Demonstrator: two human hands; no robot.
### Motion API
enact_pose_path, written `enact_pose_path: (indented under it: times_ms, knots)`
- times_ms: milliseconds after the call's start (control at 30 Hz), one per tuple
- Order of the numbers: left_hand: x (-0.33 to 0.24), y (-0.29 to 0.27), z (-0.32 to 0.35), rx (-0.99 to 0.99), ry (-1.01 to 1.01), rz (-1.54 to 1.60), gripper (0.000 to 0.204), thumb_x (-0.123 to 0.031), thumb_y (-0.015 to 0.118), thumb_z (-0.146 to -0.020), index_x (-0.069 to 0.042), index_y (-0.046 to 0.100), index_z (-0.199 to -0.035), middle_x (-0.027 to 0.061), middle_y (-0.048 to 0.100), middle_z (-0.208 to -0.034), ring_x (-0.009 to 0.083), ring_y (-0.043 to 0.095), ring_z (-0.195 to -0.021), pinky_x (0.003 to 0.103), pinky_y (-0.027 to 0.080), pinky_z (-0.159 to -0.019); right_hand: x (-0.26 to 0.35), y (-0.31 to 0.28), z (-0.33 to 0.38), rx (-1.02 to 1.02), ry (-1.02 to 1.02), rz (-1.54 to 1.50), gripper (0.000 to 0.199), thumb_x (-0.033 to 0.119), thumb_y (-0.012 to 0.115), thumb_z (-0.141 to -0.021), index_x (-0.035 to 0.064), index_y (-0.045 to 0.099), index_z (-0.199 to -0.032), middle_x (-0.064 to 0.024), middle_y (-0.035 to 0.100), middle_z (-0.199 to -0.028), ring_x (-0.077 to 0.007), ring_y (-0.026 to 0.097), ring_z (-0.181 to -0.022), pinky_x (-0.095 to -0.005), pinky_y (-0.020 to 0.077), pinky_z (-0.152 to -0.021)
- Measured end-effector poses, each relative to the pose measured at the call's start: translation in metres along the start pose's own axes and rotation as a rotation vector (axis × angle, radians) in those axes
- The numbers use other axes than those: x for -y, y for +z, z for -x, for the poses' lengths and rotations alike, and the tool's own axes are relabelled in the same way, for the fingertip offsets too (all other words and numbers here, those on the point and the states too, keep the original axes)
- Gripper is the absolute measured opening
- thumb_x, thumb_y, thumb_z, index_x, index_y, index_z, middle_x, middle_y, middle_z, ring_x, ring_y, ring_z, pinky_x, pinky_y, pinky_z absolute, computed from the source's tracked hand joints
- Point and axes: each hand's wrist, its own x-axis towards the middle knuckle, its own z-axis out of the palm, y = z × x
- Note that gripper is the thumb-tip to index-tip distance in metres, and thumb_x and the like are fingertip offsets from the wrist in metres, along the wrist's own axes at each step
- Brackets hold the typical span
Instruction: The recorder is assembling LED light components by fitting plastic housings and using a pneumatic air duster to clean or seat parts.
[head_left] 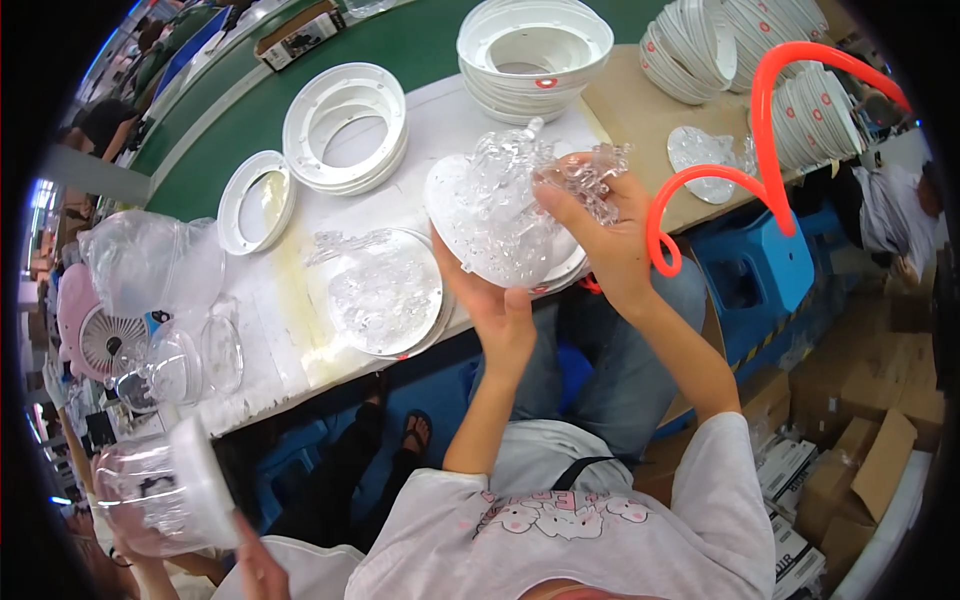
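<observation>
My left hand is closed on the near edge of a white round disc, thumb up and fingers underneath. Small clear plastic parts are heaped over the disc. At the disc's right side, my right hand pinches a cluster of clear plastic parts between thumb and fingers. Left of my left hand lies a second white disc, also covered with clear parts and resting on other round pieces at the table edge. Another white round piece shows partly below the held disc; the rest of it is hidden.
White rings stand stacked at the back, with a taller stack beside them. More white stacks sit far right. A red coiled hose hangs at right over a blue stool. A co-worker at lower left holds a clear container.
</observation>
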Motion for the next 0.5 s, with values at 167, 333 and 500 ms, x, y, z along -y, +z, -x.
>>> enact_pose_path:
  times_ms: [167,333,500]
  knots:
    - [-0.012,0.023,-0.02,-0.38,-0.246,0.184,0.064,-0.044,0.04,-0.096,-0.003,0.018,-0.14,0.0161,0.033,-0.14,0.0274,0.038,-0.127,0.041,0.032,-0.106,0.002,-0.003,-0.003,0.174,0.12,-0.33,0.035,0.018,0.058,-0.088,-0.0005,0.049,-0.117,-0.0121,0.057,-0.113,-0.0178,0.056,-0.104,-0.0315,0.0456,-0.088]
    - [-0.03,-0.004,-0.027,-0.15,-0.413,0.265,0.062,-0.047,0.033,-0.096,-0.003,0.026,-0.138,0.0135,0.038,-0.138,0.0267,0.041,-0.125,0.04,0.034,-0.103,0.016,-0.052,-0.038,0.371,0.215,-0.383,0.052,0.028,0.052,-0.087,0.0017,0.041,-0.13,-0.0147,0.05,-0.128,-0.0218,0.048,-0.118,-0.0339,0.0385,-0.093]
    - [-0.05,-0.02,-0.024,-0.086,-0.661,0.3,0.063,-0.049,0.03,-0.096,-0.002,0.029,-0.138,0.0141,0.041,-0.136,0.0271,0.042,-0.125,0.042,0.035,-0.103,0.035,-0.045,-0.041,0.602,-0.349,0.484,0.066,0.013,0.07,-0.07,0.0075,0.045,-0.131,-0.0084,0.048,-0.133,-0.0245,0.042,-0.125,-0.0382,0.0346,-0.101]
